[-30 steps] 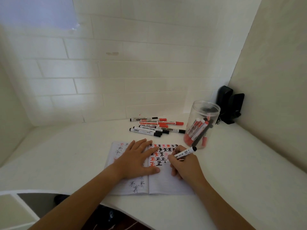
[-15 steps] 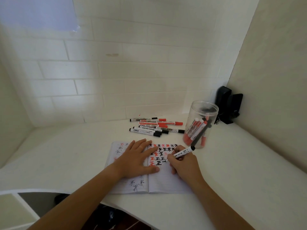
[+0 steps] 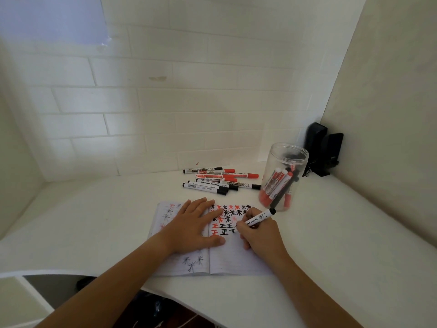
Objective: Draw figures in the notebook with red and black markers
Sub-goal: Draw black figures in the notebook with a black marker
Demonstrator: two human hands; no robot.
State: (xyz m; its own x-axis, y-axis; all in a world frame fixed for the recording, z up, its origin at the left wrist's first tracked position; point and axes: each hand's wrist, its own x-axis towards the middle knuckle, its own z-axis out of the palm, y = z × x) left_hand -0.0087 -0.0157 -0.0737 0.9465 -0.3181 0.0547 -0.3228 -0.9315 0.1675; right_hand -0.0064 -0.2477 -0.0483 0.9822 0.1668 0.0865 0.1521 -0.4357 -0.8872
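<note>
An open notebook (image 3: 233, 261) lies on the white table, its right page filled with red and black star shapes and block figures. My left hand (image 3: 195, 226) presses flat across the spine, fingers spread. My right hand (image 3: 259, 233) grips a black marker (image 3: 260, 217), its tip down on the right page beside the second row of block figures. The marker's back end points up and right toward the jar.
Several red and black markers (image 3: 220, 179) lie loose behind the notebook. A clear plastic jar (image 3: 282, 176) with more markers stands to the right. A black device (image 3: 322, 150) sits in the back right corner. Walls close in behind and at right.
The black marker's tip has shifted slightly along the row of block figures as a stroke is added. My left hand stays flat on the notebook.
</note>
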